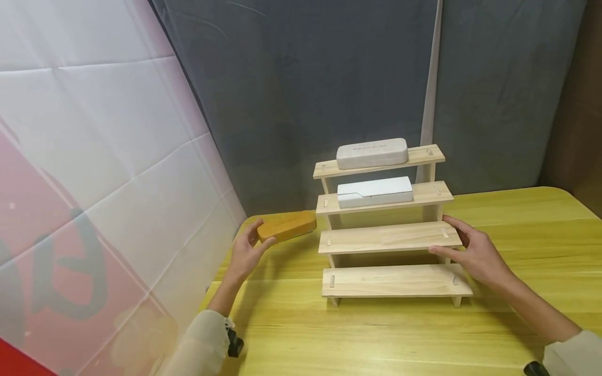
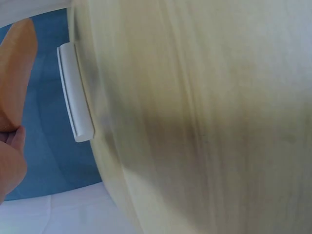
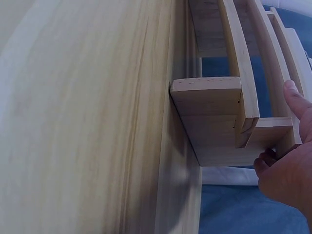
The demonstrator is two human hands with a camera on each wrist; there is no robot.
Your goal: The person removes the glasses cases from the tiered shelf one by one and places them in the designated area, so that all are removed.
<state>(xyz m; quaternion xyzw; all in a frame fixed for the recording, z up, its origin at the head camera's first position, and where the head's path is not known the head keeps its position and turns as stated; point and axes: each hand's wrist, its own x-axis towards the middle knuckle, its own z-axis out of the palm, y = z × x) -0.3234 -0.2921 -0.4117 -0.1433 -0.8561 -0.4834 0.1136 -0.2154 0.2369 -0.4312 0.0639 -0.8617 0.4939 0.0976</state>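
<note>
Two hands in play, so going left to right: our left hand [image 1: 248, 249] has the brown case [image 1: 287, 226] by its near end, thumb and fingers curled around it, and the case is up off the table [image 1: 385, 334], just to the left of the wooden stepped shelf [image 1: 390, 237]. Its long axis runs roughly left-right, far end pointing at the shelf's left edge, about level with the gap between the second and third steps. So the shelf sits straight to the right of those fingers, and the left hand is clearly the nearer one to the case. On the shelf, the top step has a grey case [image 1: 371, 153] and the next one down a white case [image 1: 374, 191]; the two lower steps we see bare. Over on the right, our right hand [image 1: 475, 253] rests on the right end of the third step, fingers mostly straight on the board, thumb underneath by the side panel. Wrist views are blurry, not much extra there.
</note>
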